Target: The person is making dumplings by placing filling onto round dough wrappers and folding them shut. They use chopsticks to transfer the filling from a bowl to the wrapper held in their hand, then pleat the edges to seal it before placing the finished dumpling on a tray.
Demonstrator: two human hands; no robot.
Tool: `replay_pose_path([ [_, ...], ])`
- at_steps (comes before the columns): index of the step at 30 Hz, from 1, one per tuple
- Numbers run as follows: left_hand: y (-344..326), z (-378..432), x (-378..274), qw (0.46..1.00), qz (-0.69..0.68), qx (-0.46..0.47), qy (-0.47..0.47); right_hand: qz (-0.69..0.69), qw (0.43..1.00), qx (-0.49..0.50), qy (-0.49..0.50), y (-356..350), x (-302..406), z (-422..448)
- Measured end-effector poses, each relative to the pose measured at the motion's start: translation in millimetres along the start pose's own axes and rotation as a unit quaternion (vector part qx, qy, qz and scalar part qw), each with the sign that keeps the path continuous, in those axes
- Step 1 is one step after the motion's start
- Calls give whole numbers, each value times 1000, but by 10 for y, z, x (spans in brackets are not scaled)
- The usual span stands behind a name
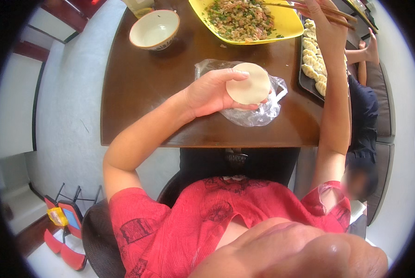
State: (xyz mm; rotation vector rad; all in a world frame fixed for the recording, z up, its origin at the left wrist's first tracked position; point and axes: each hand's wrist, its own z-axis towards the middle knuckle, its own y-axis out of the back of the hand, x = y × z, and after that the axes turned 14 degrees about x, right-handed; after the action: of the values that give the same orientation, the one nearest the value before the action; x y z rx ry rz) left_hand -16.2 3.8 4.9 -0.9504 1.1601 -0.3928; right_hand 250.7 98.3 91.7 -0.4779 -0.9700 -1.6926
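Observation:
In my left hand (216,91) lies a round dumpling wrapper (250,85), with the thumb over its upper left edge and the fingers beneath. Under that hand a clear plastic bag (259,116) rests on the wooden table (141,114). My right hand (324,15) is raised at the upper right, shut on wooden chopsticks (341,21). The chopsticks reach left over a yellow bowl (289,29) of minced filling (244,21) flecked with green. Beside and partly behind my right forearm, pleated dumplings (310,57) sit in rows on a dark tray (305,83).
A white bowl (155,29) with a brownish rim stands at the upper left, next to a partly visible container (139,7). Another person (362,111) is on a grey sofa (383,104) to the right. A red folding chair (70,215) stands at the lower left.

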Motion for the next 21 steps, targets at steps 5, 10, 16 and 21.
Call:
replay_pose_path([
  [5, -4, 5, -12, 1000, -2, -12, 1, -56, 989, 81, -114, -123, 454, -116],
  [10, 5, 0, -7, 1000, -7, -9, 1, -31, 987, 138, -77, -189, 156, -93],
  [16, 3, -12, -7, 1000, -1, -7, 1, -20, 996, 54, -64, -146, 57, -32],
  [21, -4, -6, -13, 1000, -9, 3, 0, 22, 999, 12, -44, 8, 130, -16],
])
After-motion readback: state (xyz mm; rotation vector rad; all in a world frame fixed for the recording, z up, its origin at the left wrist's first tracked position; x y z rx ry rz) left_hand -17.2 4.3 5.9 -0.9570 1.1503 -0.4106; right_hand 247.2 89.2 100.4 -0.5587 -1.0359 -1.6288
